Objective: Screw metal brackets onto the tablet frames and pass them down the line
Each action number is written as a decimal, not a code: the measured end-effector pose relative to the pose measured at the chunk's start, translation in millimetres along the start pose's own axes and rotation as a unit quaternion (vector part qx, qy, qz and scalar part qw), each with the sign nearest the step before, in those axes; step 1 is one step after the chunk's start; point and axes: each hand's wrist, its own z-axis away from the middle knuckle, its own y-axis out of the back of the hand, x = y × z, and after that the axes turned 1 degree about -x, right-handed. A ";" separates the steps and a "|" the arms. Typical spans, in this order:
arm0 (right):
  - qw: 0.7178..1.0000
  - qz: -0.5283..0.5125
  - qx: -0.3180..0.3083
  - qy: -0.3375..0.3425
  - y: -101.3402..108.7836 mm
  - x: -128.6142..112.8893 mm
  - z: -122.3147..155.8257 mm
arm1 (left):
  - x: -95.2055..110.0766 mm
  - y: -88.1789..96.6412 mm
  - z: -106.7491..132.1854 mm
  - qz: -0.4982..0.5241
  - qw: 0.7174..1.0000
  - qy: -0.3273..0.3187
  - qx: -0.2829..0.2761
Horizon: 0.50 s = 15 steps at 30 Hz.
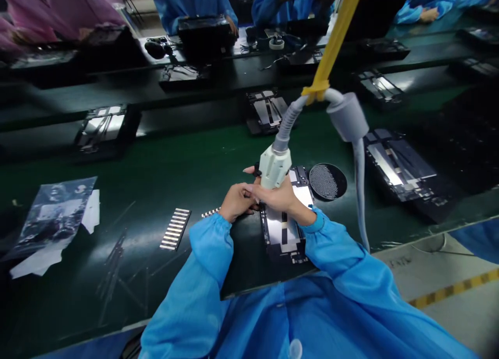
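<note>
My right hand (278, 197) is wrapped round a pale electric screwdriver (275, 165), held upright over the left side of an opened, tablet-like device (278, 231). My left hand (237, 200) meets the right one at the device's left edge, its fingers pinched together; whatever lies between them is hidden. The screwdriver's tip is out of sight behind the hands. Right beside the device sits a round black dish (340, 181) of small screws. A strip of small light pieces (210, 212) lies by my left wrist, and a larger striped sheet (175, 229) is farther left.
A yellow strap (337, 37) and grey cord (359, 187) hang close by my right arm. Other opened devices (401, 167) lie at the right and along the line behind. A clear plastic bag (54, 213) rests at the left. Co-workers in blue (191, 5) sit opposite.
</note>
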 end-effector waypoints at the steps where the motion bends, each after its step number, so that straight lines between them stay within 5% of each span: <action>1: 1.000 0.005 -0.002 -0.004 -2.1 3.7 -1.5 | 2.0 1.5 -1.2 0.005 1.000 0.006 -0.009; 15: 0.998 0.058 -0.015 0.005 -8.2 9.7 0.7 | -0.5 1.1 1.0 -0.001 1.000 -0.028 -0.004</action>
